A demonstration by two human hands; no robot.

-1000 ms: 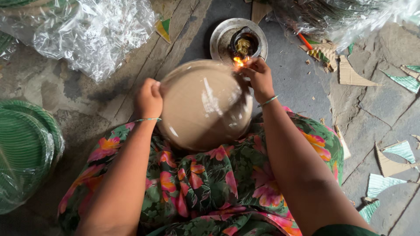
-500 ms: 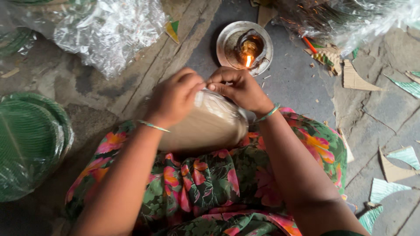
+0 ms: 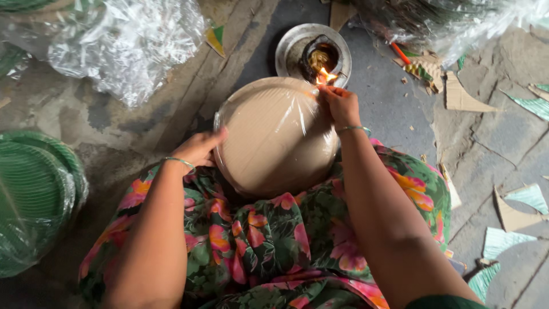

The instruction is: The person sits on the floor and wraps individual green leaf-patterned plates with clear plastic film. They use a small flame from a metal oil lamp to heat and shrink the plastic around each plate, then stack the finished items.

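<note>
A round stack of brown paper plates wrapped in clear plastic film (image 3: 274, 134) rests on my lap, flat face up. My left hand (image 3: 197, 150) holds its left rim. At the far right edge my right hand (image 3: 338, 104) pinches the film, close to a small flame (image 3: 326, 75). The flame burns in a little lamp standing on a round metal dish (image 3: 291, 48) on the floor just beyond the stack.
Wrapped stacks of green plates (image 3: 34, 194) lie at the left. A heap of crumpled clear plastic (image 3: 126, 40) sits at the upper left, more plastic (image 3: 457, 20) at the upper right. Paper scraps (image 3: 517, 206) litter the stone floor on the right.
The stack, tilted on edge with both hands at its top, has been laid flat again. My left hand moved to the left rim and my right hand brought the film edge to the flame.
</note>
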